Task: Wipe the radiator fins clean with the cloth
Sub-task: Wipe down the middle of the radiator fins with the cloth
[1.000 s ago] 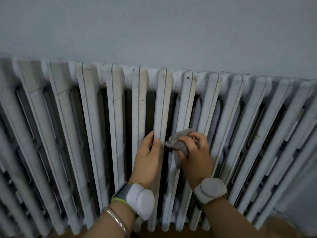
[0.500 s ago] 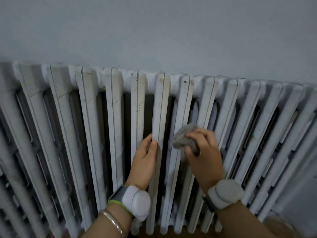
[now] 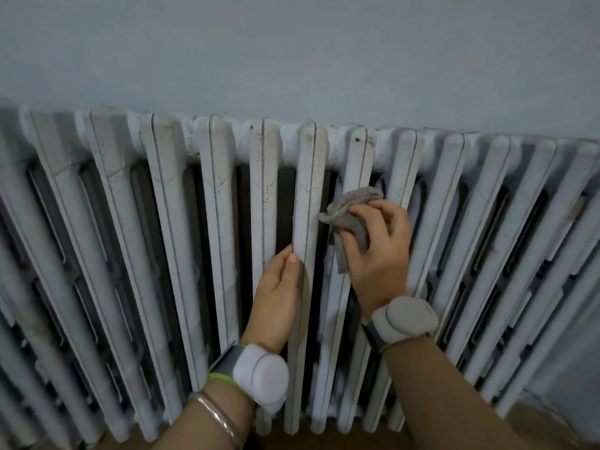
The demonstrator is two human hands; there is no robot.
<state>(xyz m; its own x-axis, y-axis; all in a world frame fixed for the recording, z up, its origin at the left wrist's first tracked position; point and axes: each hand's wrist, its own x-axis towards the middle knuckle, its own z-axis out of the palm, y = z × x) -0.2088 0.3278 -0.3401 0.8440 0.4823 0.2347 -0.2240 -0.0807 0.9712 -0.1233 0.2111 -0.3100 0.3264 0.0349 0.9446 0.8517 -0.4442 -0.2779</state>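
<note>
A white cast-iron radiator (image 3: pixel 162 222) with many upright, speckled fins spans the whole width under a pale wall. My right hand (image 3: pixel 380 251) grips a crumpled grey cloth (image 3: pixel 352 216) and holds it against a fin just right of centre, about a third of the way down. My left hand (image 3: pixel 279 290) rests on the neighbouring fin to the left, thumb on the fin's front and the fingers tucked into the gap behind it.
The pale blue-grey wall (image 3: pixel 292 53) rises above the radiator. A strip of brown floor (image 3: pixel 535 427) shows at the bottom right. Dark gaps run between the fins. Both wrists carry white strapped devices.
My right hand has slid the cloth upward along the fin. My left hand has kept its place on the neighbouring fin.
</note>
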